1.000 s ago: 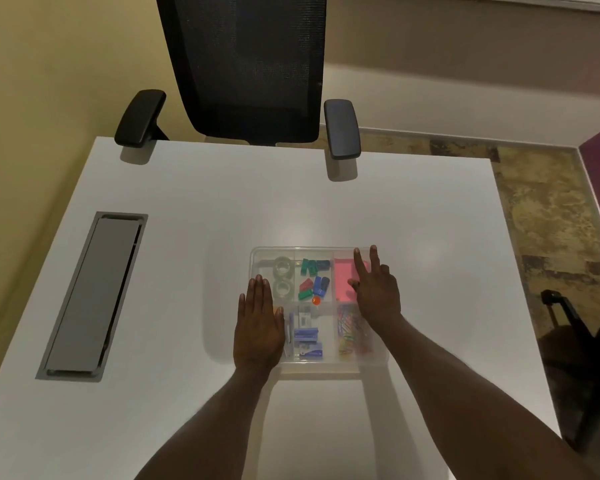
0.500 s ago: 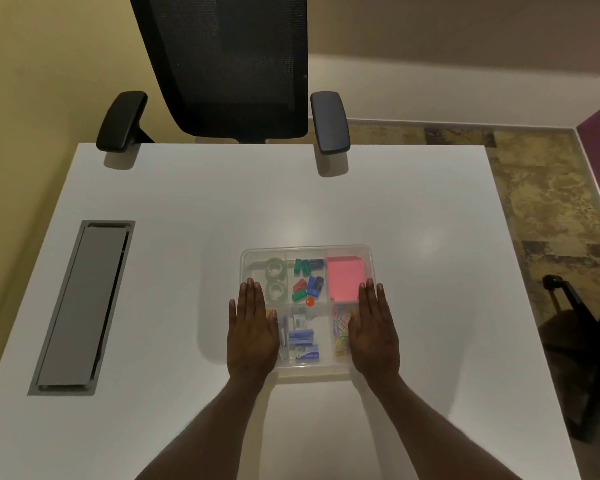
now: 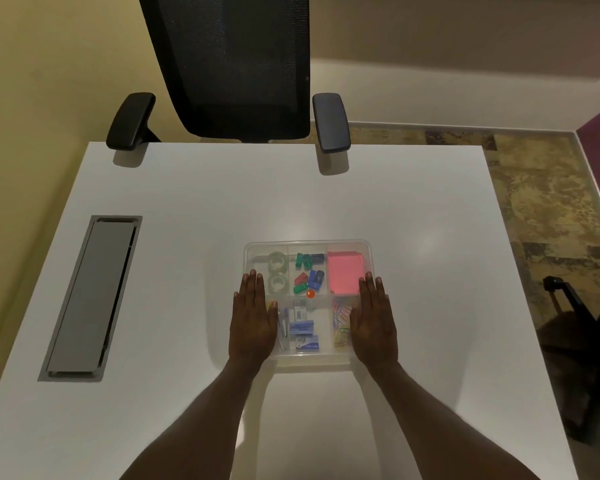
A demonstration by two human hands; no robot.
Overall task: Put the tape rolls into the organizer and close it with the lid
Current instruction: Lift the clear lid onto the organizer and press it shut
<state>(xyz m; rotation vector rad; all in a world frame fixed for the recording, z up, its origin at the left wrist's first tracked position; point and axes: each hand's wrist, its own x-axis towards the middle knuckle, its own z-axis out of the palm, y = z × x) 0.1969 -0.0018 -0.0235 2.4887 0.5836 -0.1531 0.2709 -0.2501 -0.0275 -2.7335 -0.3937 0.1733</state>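
Observation:
A clear plastic organizer [image 3: 307, 244] sits on the white table, with a clear lid lying over it. Two clear tape rolls [image 3: 278, 271] lie in its far left compartment, one behind the other. My left hand [image 3: 253, 322] rests flat, palm down, on the lid's left edge. My right hand [image 3: 374, 323] lies flat on the lid's right edge, fingers together and pointing away from me. Neither hand holds anything.
Other compartments hold coloured sharpeners [image 3: 309, 277], pink sticky notes [image 3: 345, 273], blue staple boxes [image 3: 303, 336] and paper clips [image 3: 342, 318]. A grey cable hatch [image 3: 92, 299] is set in the table at left. A black office chair [image 3: 236, 64] stands at the far edge.
My right hand came down from the far middle of the lid to lie flat on its right edge. The left hand stays flat on the left edge.

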